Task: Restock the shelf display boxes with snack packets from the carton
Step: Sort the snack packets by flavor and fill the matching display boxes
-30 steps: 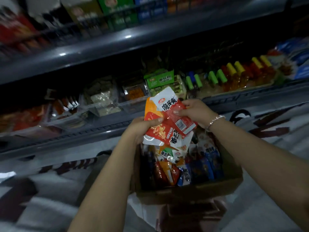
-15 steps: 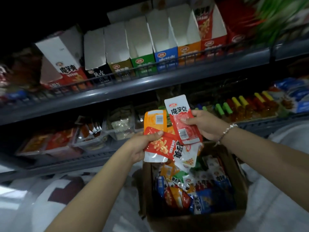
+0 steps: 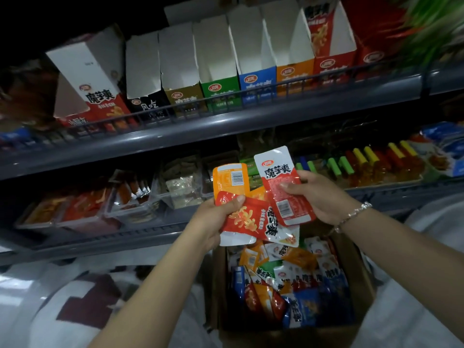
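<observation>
Holding a little fan of snack packets (image 3: 247, 217) in my left hand (image 3: 213, 219) right now, thumb clamped across the red one on top, with an orange packet (image 3: 229, 179) sticking up behind it barcode side out. My right hand (image 3: 319, 197) pinches a single red-and-white packet (image 3: 281, 182) by its middle, thumb on the front, fingers curled behind, and it overlaps the bunch just to the inside of that hand.

What's changed in the last second: the view has swung up from the carton, so the upper shelf with the display boxes (image 3: 221, 64) now fills the top of the frame, and the single packet has been peeled away from the bunch and stood upright. Both hands have come up a bit too. I read that as sorting done for this one, and now I'm matching it to a box.

The carton (image 3: 361, 280) sits directly below both hands, loaded with mixed packets. Above and well to the outside of my left hand is the red box (image 3: 100, 96) with the same lettering as the packet in my right; another red box (image 3: 329, 38) stands up past the right hand. The white-walled boxes between them look mostly empty, so plenty of restocking left.
</observation>
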The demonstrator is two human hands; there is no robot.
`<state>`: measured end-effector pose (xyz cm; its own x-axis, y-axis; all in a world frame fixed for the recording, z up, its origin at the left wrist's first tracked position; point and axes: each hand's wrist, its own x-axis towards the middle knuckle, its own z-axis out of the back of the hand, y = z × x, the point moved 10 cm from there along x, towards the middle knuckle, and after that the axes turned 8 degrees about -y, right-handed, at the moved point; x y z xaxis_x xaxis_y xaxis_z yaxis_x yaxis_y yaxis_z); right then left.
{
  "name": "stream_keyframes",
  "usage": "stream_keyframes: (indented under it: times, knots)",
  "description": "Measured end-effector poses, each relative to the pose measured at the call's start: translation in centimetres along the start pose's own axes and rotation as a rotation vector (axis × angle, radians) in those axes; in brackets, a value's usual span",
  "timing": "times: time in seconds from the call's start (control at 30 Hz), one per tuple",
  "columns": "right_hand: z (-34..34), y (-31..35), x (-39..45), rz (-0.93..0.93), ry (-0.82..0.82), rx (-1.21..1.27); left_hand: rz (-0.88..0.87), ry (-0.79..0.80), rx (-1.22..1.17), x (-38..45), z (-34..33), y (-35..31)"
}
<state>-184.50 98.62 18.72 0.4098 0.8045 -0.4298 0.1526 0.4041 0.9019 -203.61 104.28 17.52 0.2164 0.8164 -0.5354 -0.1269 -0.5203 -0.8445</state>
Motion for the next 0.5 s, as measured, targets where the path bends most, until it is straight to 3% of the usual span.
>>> stream_keyframes:
  times: [0.1, 0.27, 0.4, 0.5]
  knots:
    - [0.3, 0.4, -0.2, 0.039, -0.044, -0.032, -0.028, -0.048, -0.087, -0.1, 0.3, -0.5]
    - [-1.1, 1.5, -1.3, 0.142, 0.029, -0.140, -0.050, -0.041, -0.244, -0.8, -0.3, -1.3]
    - [0.2, 3.1, -1.6, 0.227, -0.077, -0.189, 0.048, 0.051, -0.348, -1.2, -1.7, -1.2]
    - [1.0, 4.0, -1.5, 0.265, -0.123, -0.225, -0.001, 0.032, -0.291, -0.7, -1.2, -2.1]
